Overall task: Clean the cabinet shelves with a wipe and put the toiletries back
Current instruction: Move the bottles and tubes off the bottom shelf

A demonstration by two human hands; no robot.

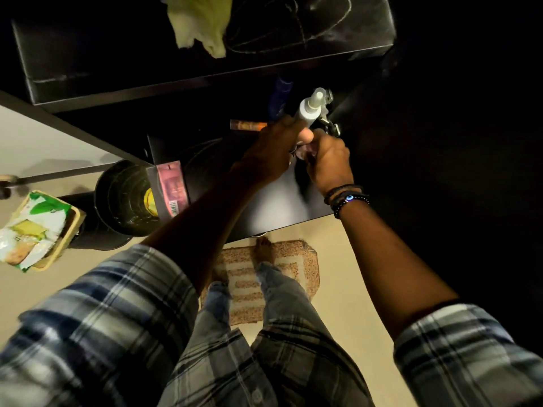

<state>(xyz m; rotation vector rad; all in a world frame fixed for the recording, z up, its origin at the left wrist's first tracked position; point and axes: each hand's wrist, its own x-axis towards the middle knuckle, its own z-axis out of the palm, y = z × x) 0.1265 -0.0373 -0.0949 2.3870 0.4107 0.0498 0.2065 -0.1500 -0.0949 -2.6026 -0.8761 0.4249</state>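
I look down into a black cabinet (205, 80). My left hand (273, 151) grips a white spray bottle (311, 108) over the lower shelf (279, 201). My right hand (329, 163) is closed on a small clear, pinkish bottle (304, 152) right beside it; most of that bottle is hidden by fingers. A blue bottle (280, 95) and an orange tube (248, 124) stand at the back of the shelf. A pink box (173, 186) sits at the shelf's left edge. A yellow-green wipe (199, 22) lies on the cabinet top.
A black bin (123, 201) stands on the floor to the left, next to a tray holding a green and white packet (32, 230). Metal hinges (330, 126) show on the cabinet's right wall. My bare feet stand on a patterned mat (305, 259).
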